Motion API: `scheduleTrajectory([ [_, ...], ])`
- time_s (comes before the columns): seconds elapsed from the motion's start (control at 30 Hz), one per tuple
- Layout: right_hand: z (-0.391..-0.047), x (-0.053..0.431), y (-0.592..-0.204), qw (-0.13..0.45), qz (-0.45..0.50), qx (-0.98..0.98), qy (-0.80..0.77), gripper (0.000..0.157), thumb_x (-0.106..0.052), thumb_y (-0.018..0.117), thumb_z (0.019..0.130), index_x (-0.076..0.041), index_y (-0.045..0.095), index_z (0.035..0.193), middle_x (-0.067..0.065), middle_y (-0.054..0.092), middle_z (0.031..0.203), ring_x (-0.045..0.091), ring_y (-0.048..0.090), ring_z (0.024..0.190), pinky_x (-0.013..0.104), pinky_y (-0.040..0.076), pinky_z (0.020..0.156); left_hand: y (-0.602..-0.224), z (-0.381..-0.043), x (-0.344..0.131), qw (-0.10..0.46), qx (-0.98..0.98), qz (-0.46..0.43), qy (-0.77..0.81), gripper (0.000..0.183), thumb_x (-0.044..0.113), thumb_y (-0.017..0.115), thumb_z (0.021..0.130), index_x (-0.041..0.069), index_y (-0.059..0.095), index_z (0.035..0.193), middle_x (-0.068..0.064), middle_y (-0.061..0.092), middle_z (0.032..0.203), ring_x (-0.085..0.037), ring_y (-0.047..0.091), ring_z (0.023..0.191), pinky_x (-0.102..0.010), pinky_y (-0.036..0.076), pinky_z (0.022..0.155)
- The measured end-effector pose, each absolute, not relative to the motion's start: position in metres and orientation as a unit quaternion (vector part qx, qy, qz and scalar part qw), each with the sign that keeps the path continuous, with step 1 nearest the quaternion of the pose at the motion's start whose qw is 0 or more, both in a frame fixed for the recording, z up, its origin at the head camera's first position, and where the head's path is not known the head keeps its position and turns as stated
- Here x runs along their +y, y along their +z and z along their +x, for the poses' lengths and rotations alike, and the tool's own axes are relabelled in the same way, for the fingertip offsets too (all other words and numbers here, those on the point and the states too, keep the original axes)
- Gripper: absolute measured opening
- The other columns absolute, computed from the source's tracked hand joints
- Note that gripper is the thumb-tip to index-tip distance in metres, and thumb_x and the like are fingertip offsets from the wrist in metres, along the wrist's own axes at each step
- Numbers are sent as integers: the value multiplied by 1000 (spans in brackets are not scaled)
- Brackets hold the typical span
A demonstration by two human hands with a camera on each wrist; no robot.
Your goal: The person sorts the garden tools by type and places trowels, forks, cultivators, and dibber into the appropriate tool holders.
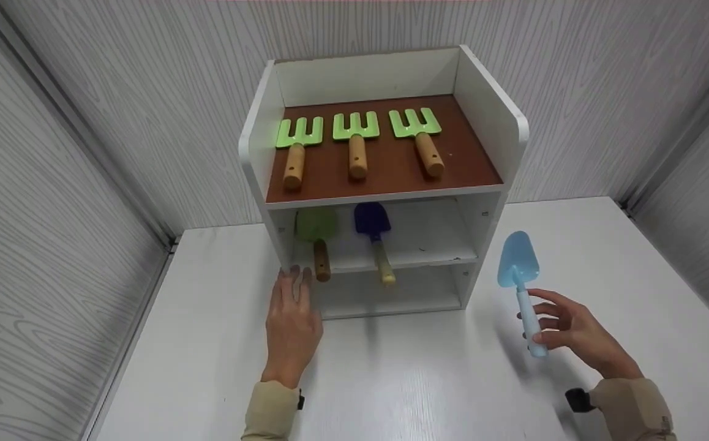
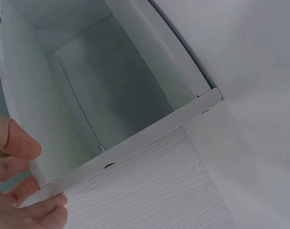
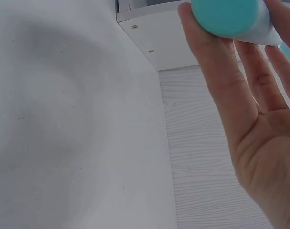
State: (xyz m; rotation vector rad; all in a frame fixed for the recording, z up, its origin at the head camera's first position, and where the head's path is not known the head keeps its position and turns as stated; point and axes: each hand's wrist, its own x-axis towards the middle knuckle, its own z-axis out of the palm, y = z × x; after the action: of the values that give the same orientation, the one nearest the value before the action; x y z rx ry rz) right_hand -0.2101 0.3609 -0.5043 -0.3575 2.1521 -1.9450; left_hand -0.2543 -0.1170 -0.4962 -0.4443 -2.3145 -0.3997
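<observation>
My right hand [image 1: 569, 327] holds a light blue toy trowel [image 1: 518, 260] by its handle, blade up, to the right of a small white shelf [image 1: 494, 211]. In the right wrist view the handle's turquoise end [image 3: 226, 16] lies between the fingers. At the shelf's left front edge, my left hand [image 1: 293, 331] grips the side panel, its fingers on both sides of the board [image 2: 135, 138]. Beside those fingers, a green trowel [image 1: 318, 225] with a brown handle lies on the middle shelf. A dark blue trowel [image 1: 371, 219] with a pale handle lies right of it, both handles jutting forward.
Three green hand forks with wooden handles, the left [image 1: 296, 138], middle [image 1: 356, 131] and right [image 1: 419, 128], lie in a row on the shelf's brown top. The shelf stands on a white table [image 1: 391, 380], before a grey wood-grain wall [image 1: 146, 92].
</observation>
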Motion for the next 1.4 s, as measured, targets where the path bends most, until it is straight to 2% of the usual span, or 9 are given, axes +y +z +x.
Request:
scheduleTrajectory([
  [0.17,-212,358,-503,106,-147,732,-657,72,13,67,87,-25,52,148,4,70,119,24,71,102,38,60,77,-497,-255,-118,367,-901,-173,-153,64,-10,75,74,-11,55,135,-27,51,133,-48,49,127,-51,48,102],
  [0.3,-214,356,-502,103,-168,731,-653,73,15,67,86,-19,51,149,6,70,119,27,71,102,38,60,78,-496,-254,-117,360,-905,-172,-150,60,-8,74,77,-11,55,134,-27,51,134,-47,48,128,-50,47,103],
  [0.53,-218,352,-497,103,-176,745,-635,72,12,70,86,-15,50,149,0,71,117,23,71,101,36,59,79,-497,-254,-118,365,-901,-174,-156,59,-9,73,77,-12,55,134,-28,51,133,-48,48,128,-51,47,103],
  [0.73,-220,347,-494,106,-190,749,-626,71,11,70,86,-9,47,150,6,70,118,25,71,101,37,59,79,-496,-255,-118,369,-899,-172,-160,60,-10,73,76,-11,56,133,-27,52,133,-47,49,128,-51,47,102],
  [0.93,-220,345,-493,102,-195,752,-622,70,11,70,87,-7,47,150,13,68,118,24,71,100,38,59,77,-495,-255,-117,366,-901,-171,-156,62,-10,76,74,-11,56,133,-27,52,132,-46,50,126,-50,49,101],
  [1.23,-224,340,-493,106,-214,744,-624,69,13,70,85,-3,48,148,12,69,117,21,71,98,37,59,77,-495,-254,-117,356,-904,-170,-165,63,-10,76,76,-11,55,135,-27,51,133,-48,47,129,-50,48,102],
  [1.4,-228,333,-488,110,-205,757,-611,69,10,72,84,-5,50,147,11,68,115,21,70,99,38,58,77,-494,-253,-116,353,-904,-169,-170,63,-10,75,76,-11,55,136,-27,51,134,-48,46,130,-51,47,103],
])
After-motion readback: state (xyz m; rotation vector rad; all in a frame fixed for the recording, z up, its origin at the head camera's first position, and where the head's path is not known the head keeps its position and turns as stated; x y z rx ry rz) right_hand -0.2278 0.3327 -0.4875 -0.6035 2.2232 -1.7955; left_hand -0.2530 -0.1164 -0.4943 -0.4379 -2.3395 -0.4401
